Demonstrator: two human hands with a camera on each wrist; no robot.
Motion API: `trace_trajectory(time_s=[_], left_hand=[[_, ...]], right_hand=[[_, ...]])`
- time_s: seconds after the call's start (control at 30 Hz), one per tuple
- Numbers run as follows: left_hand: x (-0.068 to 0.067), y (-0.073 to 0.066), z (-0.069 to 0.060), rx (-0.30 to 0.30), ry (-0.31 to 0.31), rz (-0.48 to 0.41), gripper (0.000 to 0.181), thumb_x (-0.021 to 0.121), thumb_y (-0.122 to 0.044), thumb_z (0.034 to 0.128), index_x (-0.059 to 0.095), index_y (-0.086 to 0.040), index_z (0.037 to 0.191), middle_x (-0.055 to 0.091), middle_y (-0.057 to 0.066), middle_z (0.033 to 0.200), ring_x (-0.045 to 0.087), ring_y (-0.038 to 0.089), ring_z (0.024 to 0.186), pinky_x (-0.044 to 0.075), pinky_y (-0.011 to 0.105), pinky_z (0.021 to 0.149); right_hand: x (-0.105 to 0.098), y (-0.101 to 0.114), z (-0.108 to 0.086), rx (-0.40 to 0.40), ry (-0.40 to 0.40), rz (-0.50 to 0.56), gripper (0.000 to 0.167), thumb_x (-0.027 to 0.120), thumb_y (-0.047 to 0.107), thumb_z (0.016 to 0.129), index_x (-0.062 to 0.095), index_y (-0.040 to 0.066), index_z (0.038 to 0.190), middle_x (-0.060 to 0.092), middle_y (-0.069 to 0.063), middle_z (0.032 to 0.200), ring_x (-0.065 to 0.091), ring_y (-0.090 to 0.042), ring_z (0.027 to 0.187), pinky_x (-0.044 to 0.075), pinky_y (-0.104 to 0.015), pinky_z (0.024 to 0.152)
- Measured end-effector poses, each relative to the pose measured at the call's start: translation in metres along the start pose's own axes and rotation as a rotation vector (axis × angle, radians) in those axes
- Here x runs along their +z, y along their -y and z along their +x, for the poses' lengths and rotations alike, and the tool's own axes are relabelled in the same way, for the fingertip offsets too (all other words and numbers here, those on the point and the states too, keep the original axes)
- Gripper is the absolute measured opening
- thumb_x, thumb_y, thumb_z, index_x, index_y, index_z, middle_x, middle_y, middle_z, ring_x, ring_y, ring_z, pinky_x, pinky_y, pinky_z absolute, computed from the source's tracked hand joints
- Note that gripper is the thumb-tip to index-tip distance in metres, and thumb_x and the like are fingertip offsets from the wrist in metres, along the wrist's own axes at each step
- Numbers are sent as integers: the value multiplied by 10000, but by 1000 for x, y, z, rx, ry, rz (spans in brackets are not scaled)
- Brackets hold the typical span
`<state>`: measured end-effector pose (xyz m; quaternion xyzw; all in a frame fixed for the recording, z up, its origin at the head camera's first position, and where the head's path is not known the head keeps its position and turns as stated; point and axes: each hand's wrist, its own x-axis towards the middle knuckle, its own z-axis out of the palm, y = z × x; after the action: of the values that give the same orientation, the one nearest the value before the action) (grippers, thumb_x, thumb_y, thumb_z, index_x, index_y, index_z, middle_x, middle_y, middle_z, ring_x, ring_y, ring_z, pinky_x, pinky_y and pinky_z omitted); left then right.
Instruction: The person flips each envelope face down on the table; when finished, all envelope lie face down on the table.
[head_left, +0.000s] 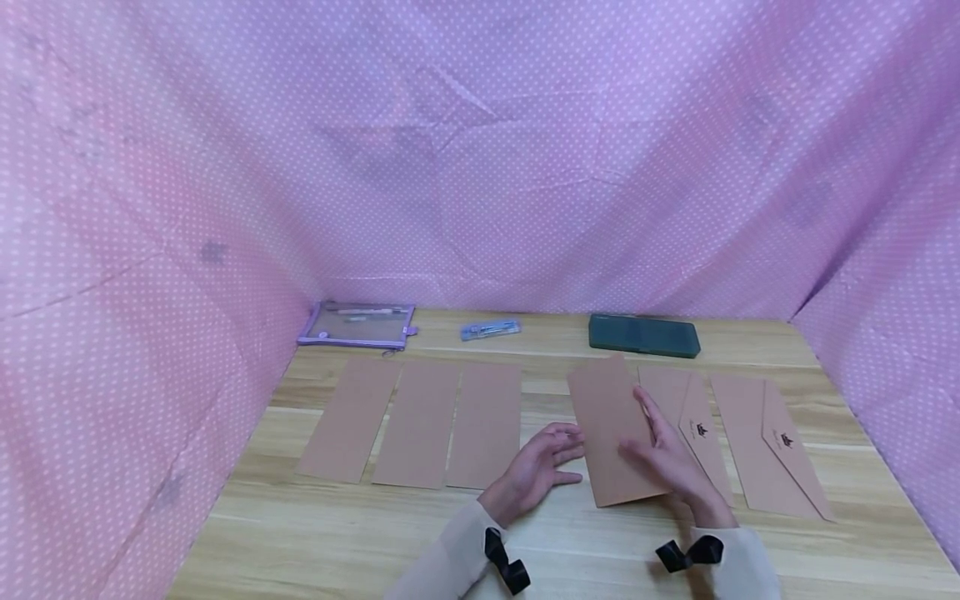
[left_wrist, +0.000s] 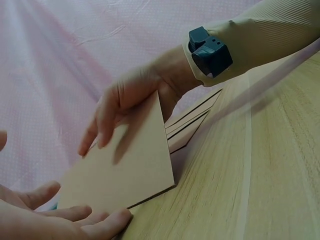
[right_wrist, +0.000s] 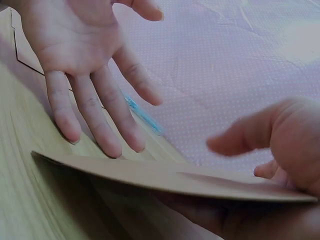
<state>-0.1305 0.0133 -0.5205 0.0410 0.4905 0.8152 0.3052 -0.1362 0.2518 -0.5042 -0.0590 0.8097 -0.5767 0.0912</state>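
Note:
A plain brown paper envelope (head_left: 611, 433) is tilted up over the table in front of me, its right side raised. My right hand (head_left: 671, 458) supports it, with fingers under the raised side and the thumb held apart above the paper, casting a shadow on it. At the opposite edge my left hand (head_left: 536, 471) has its fingers spread and palm turned toward the envelope. Whether its fingertips touch the edge I cannot tell. In the right wrist view the left hand (right_wrist: 85, 65) shows straight fingers beside the envelope (right_wrist: 150, 172).
Three plain brown envelopes (head_left: 416, 425) lie side by side on the left. To the right lie two envelopes (head_left: 757, 450) with crown-printed flaps up, one partly covered. Behind are a purple mesh pouch (head_left: 356, 325), a small blue packet (head_left: 490, 329) and a dark green case (head_left: 643, 335).

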Motion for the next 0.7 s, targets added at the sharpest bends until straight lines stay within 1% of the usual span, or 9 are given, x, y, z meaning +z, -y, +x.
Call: trace_trajectory(time_s=[0.1,0.17,0.27,0.33,0.43,0.53,0.6,0.67,0.7], left_hand=[[0,1,0,17,-40,14,419,444,-236,970,495,-23,1327,465,230,1472,493,335,1335,489,415,956],[0,1,0,30,-72,25,400,475,-217,965,514,-7,1302,496,228,1440,536,318,1289,511,420,951],[0,3,1,54,-125,45,369,507,-171,959,528,30,1268,541,221,1363,597,296,1213,539,416,939],[0,4,1,65,-160,50,362,522,-117,946,522,56,1264,560,207,1322,636,263,1133,558,392,919],[2,6,1,71,-186,48,381,534,-18,935,500,82,1301,585,224,1318,661,191,1001,584,357,881],[5,8,1,71,-185,34,428,558,65,906,498,78,1330,621,240,1299,664,142,923,601,327,830],[7,10,1,76,-183,41,445,580,97,882,521,68,1322,661,221,1235,667,126,884,605,307,791],[9,10,2,80,-194,56,459,612,115,843,558,54,1295,693,185,1164,666,115,857,598,272,754],[10,11,1,85,-201,66,463,623,121,826,573,51,1282,705,180,1145,671,113,852,593,258,743]], right_hand=[[-1,0,0,24,1,-6,900,609,3,918,28,44,1604,108,-309,1642,445,-375,1300,431,-91,868],[-1,0,0,31,2,11,905,588,-44,901,21,30,1601,129,-334,1628,515,-245,1242,466,-124,851],[-2,0,1,28,0,56,912,571,-83,886,9,14,1598,96,-336,1634,494,18,1176,455,-97,867],[-1,1,0,29,-1,106,920,553,-97,885,-16,19,1597,94,-334,1633,469,121,1121,450,-80,872],[1,4,0,52,-6,196,928,522,-101,902,-67,60,1601,102,-327,1632,479,151,1104,469,-83,870],[2,7,0,96,-22,285,928,496,-80,933,-107,134,1605,134,-316,1630,528,152,1069,507,-112,851],[3,7,0,101,-41,322,928,500,-68,941,-108,153,1606,133,-285,1639,525,175,1068,503,-102,861],[5,6,0,92,-57,372,930,512,-63,942,-96,161,1609,273,-211,1599,564,153,1062,528,-123,855],[6,5,0,78,-67,387,935,524,-67,936,-86,152,1610,356,-132,1565,570,148,1069,532,-124,858]])
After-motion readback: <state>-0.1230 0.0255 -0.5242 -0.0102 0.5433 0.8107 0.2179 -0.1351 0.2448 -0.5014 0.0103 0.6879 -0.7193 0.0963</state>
